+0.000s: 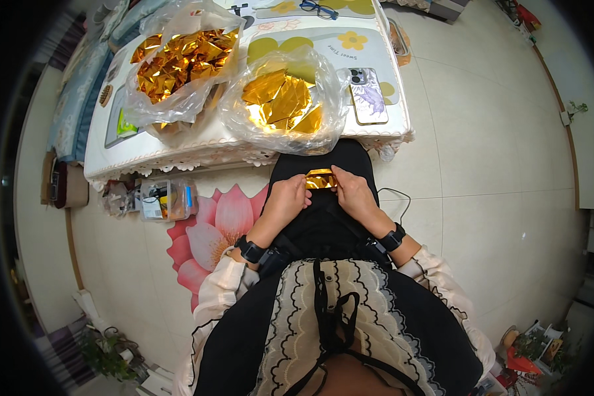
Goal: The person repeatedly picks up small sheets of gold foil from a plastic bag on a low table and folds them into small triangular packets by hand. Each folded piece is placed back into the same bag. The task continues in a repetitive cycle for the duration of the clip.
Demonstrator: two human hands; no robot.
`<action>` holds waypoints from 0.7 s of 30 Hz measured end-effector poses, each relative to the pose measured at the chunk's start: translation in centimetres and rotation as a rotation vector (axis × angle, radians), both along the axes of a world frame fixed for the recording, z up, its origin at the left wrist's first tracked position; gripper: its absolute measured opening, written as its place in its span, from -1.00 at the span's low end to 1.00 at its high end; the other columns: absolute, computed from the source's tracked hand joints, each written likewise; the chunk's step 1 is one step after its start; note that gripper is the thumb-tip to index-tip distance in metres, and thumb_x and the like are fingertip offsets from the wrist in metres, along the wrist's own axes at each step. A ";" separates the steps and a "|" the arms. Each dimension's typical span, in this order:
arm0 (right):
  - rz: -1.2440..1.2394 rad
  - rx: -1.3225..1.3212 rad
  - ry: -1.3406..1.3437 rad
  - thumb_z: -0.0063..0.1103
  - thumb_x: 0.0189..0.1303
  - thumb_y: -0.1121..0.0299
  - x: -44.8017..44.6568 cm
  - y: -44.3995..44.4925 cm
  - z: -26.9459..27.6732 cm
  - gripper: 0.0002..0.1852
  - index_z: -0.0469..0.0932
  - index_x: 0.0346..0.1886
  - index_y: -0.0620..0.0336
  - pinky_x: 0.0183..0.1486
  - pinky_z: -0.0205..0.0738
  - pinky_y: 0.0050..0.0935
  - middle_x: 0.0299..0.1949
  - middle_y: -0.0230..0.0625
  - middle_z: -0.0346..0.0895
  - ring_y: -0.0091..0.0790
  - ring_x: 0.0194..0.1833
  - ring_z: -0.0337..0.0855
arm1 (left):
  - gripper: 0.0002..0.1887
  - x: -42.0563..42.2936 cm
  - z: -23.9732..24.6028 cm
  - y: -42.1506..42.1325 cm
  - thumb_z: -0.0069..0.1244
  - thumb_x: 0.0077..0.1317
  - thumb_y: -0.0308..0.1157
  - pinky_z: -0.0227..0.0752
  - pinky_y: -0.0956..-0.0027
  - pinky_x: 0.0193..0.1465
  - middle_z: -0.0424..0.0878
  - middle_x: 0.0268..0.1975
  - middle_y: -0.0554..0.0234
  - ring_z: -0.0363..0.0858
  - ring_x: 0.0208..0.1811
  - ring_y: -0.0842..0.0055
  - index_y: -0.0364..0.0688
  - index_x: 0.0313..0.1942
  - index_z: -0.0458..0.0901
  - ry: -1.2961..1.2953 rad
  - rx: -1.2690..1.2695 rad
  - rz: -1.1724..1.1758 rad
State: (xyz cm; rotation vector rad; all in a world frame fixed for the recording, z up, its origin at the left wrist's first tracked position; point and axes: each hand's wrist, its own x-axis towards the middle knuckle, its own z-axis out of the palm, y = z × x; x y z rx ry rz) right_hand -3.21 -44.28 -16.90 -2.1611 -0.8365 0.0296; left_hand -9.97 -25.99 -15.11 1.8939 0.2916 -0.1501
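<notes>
Between my two hands, over my black-clad lap, is a small folded piece of gold foil (321, 180). My left hand (289, 196) pinches its left end, and my right hand (350, 190) grips the right end. Just beyond, at the table's near edge, an open clear plastic bag (233, 111) holds several flat gold foil pieces (283, 101). Farther left stands a larger plastic bag (180, 113) filled with crumpled-looking gold foil pieces (193, 57). The fingers partly cover both ends of the piece I hold.
A phone in a patterned case (369, 99) and blue-framed glasses (319, 9) lie on the white-clothed table (208, 134). Under its edge, a clear plastic box (156, 200) sits on the floor by a pink flower-shaped mat (235, 213). A dark cable (407, 198) curves at the right.
</notes>
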 end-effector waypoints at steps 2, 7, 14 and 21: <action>0.009 0.020 0.003 0.01 0.12 0.70 -0.1 0.1 -0.1 -0.59 0.46 0.10 0.46 -0.22 0.61 -0.30 -0.16 0.11 0.61 -0.04 -0.30 0.70 | -0.71 -0.2 0.0 -0.1 -0.21 0.48 -0.39 0.54 0.48 -0.47 0.66 -0.48 0.08 0.68 -0.52 0.51 -0.44 -0.02 0.55 0.011 -0.025 0.002; 0.008 0.103 0.079 0.01 0.17 0.69 -0.2 0.0 -0.4 -0.61 0.45 0.12 0.45 -0.32 0.63 -0.40 -0.16 0.05 0.63 -0.22 -0.40 0.73 | -0.69 -0.1 -0.3 -0.2 -0.19 0.49 -0.39 0.58 0.55 -0.42 0.67 -0.44 0.18 0.67 -0.48 0.59 -0.41 0.08 0.53 0.001 -0.079 0.036; -0.035 0.148 0.067 0.02 0.33 0.55 -0.2 -0.1 -0.7 -0.68 0.46 0.13 0.41 -0.35 0.62 -0.45 -0.22 0.00 0.65 -0.29 -0.40 0.73 | -0.68 -0.3 -0.6 -0.4 -0.12 0.45 -0.41 0.59 0.50 -0.38 0.71 -0.40 0.04 0.72 -0.44 0.52 -0.43 0.10 0.52 -0.128 -0.063 0.068; -0.050 0.207 0.181 0.01 0.32 0.56 -0.4 0.0 -0.3 -0.69 0.44 0.11 0.43 -0.35 0.60 -0.40 -0.35 -0.02 0.63 -0.23 -0.41 0.71 | -0.70 -0.1 -0.2 -0.6 -0.16 0.47 -0.44 0.62 0.53 -0.32 0.71 -0.34 0.11 0.72 -0.37 0.56 -0.40 0.10 0.52 -0.098 -0.099 0.066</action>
